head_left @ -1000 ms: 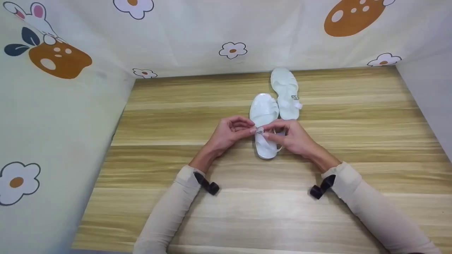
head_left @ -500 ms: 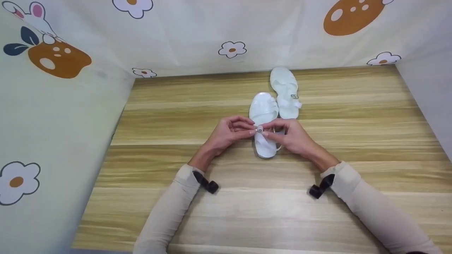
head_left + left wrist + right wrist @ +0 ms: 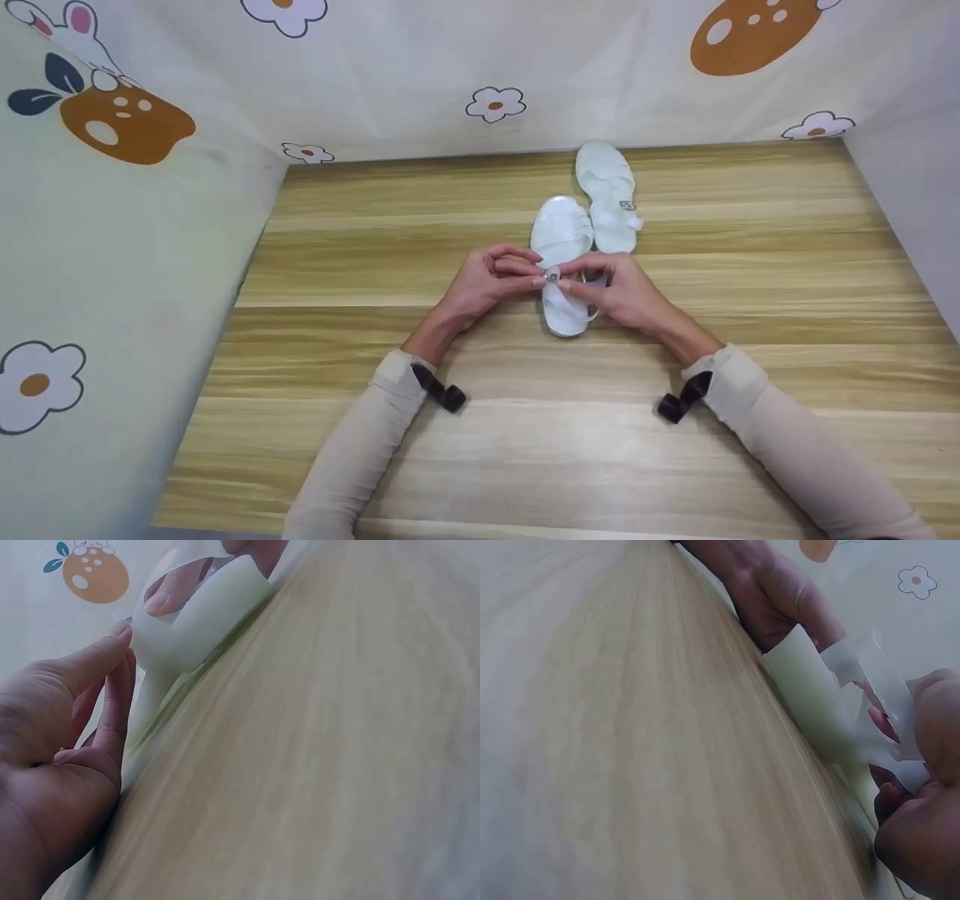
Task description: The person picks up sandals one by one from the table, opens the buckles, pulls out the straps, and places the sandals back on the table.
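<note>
Your left hand point(image 3: 487, 283) and right hand point(image 3: 628, 294) both pinch the strap point(image 3: 891, 696) of the sandal point(image 3: 564, 319) just right of centre frame, probably light, bendy and slickish, so hold it near the buckle point(image 3: 553, 275).

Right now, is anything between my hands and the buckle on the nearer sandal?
Nothing visible is. Your left hand and right hand both have fingertips at the buckle. The farther sandal lies beyond your right hand, not between.
</note>
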Tool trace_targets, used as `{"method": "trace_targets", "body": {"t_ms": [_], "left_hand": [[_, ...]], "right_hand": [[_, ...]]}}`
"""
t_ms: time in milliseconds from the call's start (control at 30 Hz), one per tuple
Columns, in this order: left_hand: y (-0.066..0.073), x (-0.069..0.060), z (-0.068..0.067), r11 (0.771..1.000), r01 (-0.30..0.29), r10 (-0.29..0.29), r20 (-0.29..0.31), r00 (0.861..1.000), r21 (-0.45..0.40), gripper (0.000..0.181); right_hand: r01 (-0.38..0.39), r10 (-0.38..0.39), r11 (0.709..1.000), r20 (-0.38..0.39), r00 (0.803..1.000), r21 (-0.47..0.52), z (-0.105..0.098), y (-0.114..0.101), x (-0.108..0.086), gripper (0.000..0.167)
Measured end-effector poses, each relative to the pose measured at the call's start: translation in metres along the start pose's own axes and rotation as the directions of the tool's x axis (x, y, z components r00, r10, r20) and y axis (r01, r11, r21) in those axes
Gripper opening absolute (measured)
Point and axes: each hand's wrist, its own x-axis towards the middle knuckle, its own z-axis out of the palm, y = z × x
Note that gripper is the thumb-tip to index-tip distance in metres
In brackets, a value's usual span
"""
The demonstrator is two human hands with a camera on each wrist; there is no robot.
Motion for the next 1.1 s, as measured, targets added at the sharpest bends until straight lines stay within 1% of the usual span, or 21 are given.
{"method": "trace_targets", "body": {"t_ms": [233,533,700,933,1100], "left_hand": [[0.0000,0.0010,0.0030,1.000,0.000,0.000,-0.022,1.000,-0.013,0.034],[0.0005,-0.0001,0.0019,0.998,0.015,-0.016,-0.013,1.000,-0.067,0.039],[-0.0010,-0.0001,0.0018,0.996,0.025,-0.026,-0.012,1.000,-0.091,0.037],[-0.0020,0.0013,0.0029,0.998,0.007,-0.008,-0.010,1.000,-0.065,0.034],[-0.0010,0.0014,0.0026,0.999,0.009,-0.008,0.030,1.000,-0.044,0.032]], "right_hand": [[-0.009,0.009,1.000,-0.012,1.000,0.003,0.0000,-0.0017,-0.0007,0.022],[-0.012,0.012,1.000,-0.007,1.000,0.004,0.0007,-0.0007,-0.0003,0.026],[-0.005,0.006,1.000,-0.017,1.000,0.019,0.0017,-0.0009,-0.0001,0.026],[-0.012,0.013,1.000,-0.039,0.999,0.021,0.0035,0.0003,0.0002,0.025],[-0.009,0.011,1.000,-0.055,0.998,0.026,0.0060,-0.0004,0.0005,0.020]]}}
